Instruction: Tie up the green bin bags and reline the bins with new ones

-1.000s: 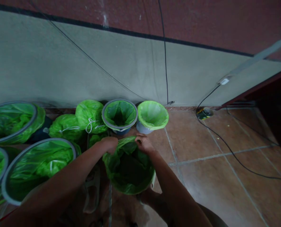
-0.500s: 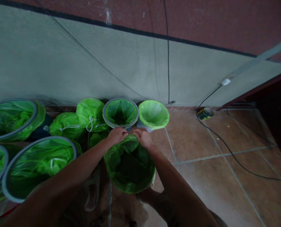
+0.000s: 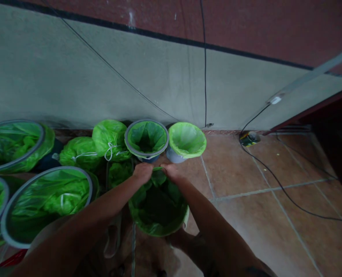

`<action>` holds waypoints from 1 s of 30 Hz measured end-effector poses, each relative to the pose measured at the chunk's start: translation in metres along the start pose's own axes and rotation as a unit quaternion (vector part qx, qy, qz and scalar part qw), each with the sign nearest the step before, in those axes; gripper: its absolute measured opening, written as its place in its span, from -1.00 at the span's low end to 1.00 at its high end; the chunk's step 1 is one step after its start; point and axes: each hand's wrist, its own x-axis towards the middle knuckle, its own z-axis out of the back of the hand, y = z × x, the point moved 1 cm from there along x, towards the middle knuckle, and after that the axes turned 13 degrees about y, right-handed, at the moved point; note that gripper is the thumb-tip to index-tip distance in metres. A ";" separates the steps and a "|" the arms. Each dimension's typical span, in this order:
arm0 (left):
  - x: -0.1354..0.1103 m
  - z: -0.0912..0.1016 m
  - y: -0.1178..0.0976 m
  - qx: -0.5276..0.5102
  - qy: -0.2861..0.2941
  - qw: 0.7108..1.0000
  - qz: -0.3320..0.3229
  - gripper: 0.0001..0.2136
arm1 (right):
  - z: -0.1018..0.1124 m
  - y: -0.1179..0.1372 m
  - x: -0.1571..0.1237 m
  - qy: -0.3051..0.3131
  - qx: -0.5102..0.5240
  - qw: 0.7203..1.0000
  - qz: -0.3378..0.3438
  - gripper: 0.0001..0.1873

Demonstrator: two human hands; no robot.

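The green liner [image 3: 157, 230] sits in a pale bin [image 3: 186, 218] at six o'clock in view. Left hand [image 3: 143, 172] and right hand [image 3: 171, 172], fingers closed, pinch its twelve-o'clock edge; even tension should prevent tearing. Beyond, toward twelve o'clock, stands a grey-rimmed bin [image 3: 146, 155].

Thin bright-green plastic bag [image 3: 159, 221] lining round, pale-walled bin [image 3: 186, 220], mouth open and facing up. Film creased and rumpled along inner walls, green edge curving smoothly round near rim. Interior in deep shadow, bottom too dark to read. Far edge of bag bunched into short strip, pinched between left hand [image 3: 143, 172] and right hand [image 3: 171, 172]. Sliver of bin's outer wall visible on right. Bin roughly upright, low at brown tiled floor [image 3: 246, 219]; base hidden.
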 end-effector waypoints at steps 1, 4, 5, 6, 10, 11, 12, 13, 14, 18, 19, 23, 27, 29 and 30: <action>0.000 0.002 0.001 -0.005 -0.006 1.000 0.006 -0.77 | -0.001 0.000 -0.004 -0.014 -0.002 1.000 -0.022 -0.72; 0.001 0.011 0.011 -0.040 -0.027 0.998 0.037 -0.56 | -0.010 -0.003 -0.022 -0.076 0.009 0.990 -0.119 -0.71; 0.002 0.015 0.016 -0.055 -0.028 0.997 0.049 -0.47 | -0.015 -0.003 -0.030 -0.100 0.019 0.982 -0.156 -0.69; 0.002 0.019 0.021 -0.069 -0.024 0.996 0.059 -0.41 | -0.021 -0.004 -0.038 -0.121 0.031 0.973 -0.195 -0.67; 0.002 0.029 0.034 -0.100 0.003 0.993 0.058 -0.34 | -0.039 0.000 -0.072 -0.166 0.071 0.940 -0.289 -0.65; 0.002 0.030 0.034 -0.102 0.000 0.994 0.049 -0.37 | -0.039 0.002 -0.078 -0.181 0.075 0.935 -0.297 -0.61; 0.002 0.030 0.033 -0.102 -0.008 0.994 0.042 -0.42 | -0.036 0.005 -0.081 -0.201 0.077 0.930 -0.297 -0.57; 0.002 0.030 0.032 -0.104 -0.021 0.994 0.036 -0.47 | -0.030 0.007 -0.083 -0.224 0.080 0.927 -0.289 -0.55; 0.001 0.029 0.030 -0.105 -0.031 0.993 0.033 -0.51 | -0.023 0.009 -0.082 -0.244 0.084 0.926 -0.275 -0.56; -0.003 0.021 0.020 -0.088 -0.036 0.994 0.054 -0.63 | 0.010 0.015 -0.056 -0.232 0.089 0.950 -0.188 -0.62; -0.005 0.018 0.018 -0.074 -0.032 0.995 0.058 -0.67 | 0.014 0.016 -0.047 -0.210 0.083 0.960 -0.168 -0.63; -0.017 0.011 0.014 -0.022 -0.031 0.999 0.033 -0.74 | 0.005 0.013 -0.024 -0.109 0.070 0.986 -0.101 -0.67; -0.027 0.009 0.011 0.016 -0.028 0.999 0.001 -0.67 | -0.011 0.001 -0.024 -0.050 0.051 0.991 -0.113 -0.70; -0.031 0.007 0.011 0.029 -0.008 1.000 -0.001 -0.65 | -0.013 -0.004 -0.026 -0.030 0.036 0.989 -0.138 -0.69; -0.032 0.006 0.011 0.029 0.011 1.000 0.005 -0.67 | -0.013 -0.006 -0.027 -0.020 0.029 0.988 -0.149 -0.69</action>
